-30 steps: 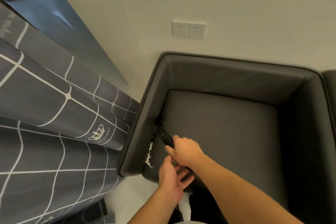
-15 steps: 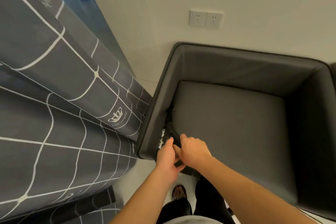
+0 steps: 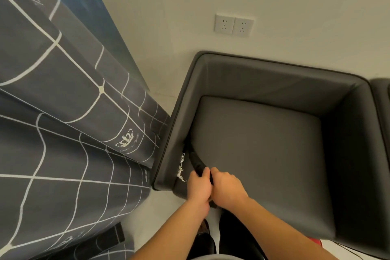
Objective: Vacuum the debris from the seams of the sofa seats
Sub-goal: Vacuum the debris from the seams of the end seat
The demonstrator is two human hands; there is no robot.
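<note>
A dark grey sofa seat point(image 3: 259, 150) fills the right of the head view, with its left armrest point(image 3: 168, 154) beside it. A black vacuum nozzle point(image 3: 195, 159) lies slanted in the seam between cushion and left armrest, its tip hidden in the gap. White crumbly debris point(image 3: 181, 167) lies along the seam just left of the nozzle. My left hand point(image 3: 198, 188) and my right hand point(image 3: 229, 190) both grip the vacuum's black body at the seat's front left corner, side by side.
A grey curtain with a white grid pattern point(image 3: 63, 133) hangs close to the left of the armrest. A double wall socket point(image 3: 234, 25) sits on the white wall behind the sofa. A second sofa seat point(image 3: 382, 95) adjoins at the right. Pale floor point(image 3: 156, 213) shows below.
My left hand has closed onto the vacuum next to my right hand. The nozzle stays in the left seam. The view has shifted, so the sofa sits further right.
</note>
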